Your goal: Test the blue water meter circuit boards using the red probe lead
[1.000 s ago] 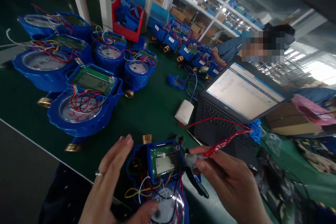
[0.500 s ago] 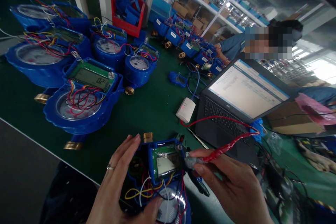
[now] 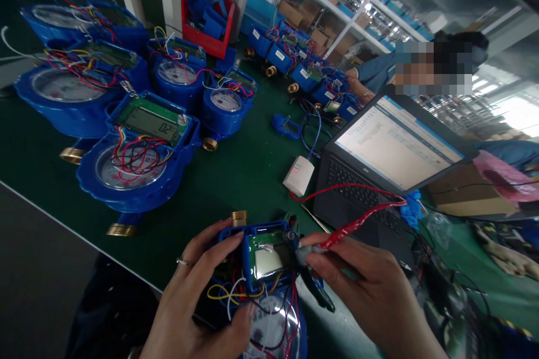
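- Our left hand [image 3: 202, 291] spreads over the left side of a blue meter [image 3: 269, 314], fingertips on the edge of its box and thumb by the round dial [image 3: 280, 322]; we cannot tell whether it grips. A ring [image 3: 182, 261] shows on one finger.
- Our right hand [image 3: 366, 280], apart from the left, pinches a grey plug [image 3: 306, 255] between thumb and fingers at the right side of the meter's box.
- The meter lies right in front of us at the near edge of the green table [image 3: 252, 179], its small screen [image 3: 272, 261] facing up, with yellow, white, red and black wires [image 3: 227, 293] looping over it. A brass pipe end [image 3: 239, 217] sticks out at its far side.
- Just right of the meter we see a dark green handle [image 3: 320, 294].
- A red cable [image 3: 345, 233] runs from the plug over the laptop [image 3: 396, 143] to a white box [image 3: 298, 175] beside it.
- To our left sits a second meter [image 3: 95, 185], its screen seeming to read 0.2.
- Behind it we see four more meters [image 3: 69, 90] close together, trailing loose wires.
- Farther off stand a red bin [image 3: 208, 22] of blue parts and a row of blue meters [image 3: 307, 76].
- Beside that row we see another person's sleeve [image 3: 377, 67], with shelves [image 3: 328, 5] beyond.
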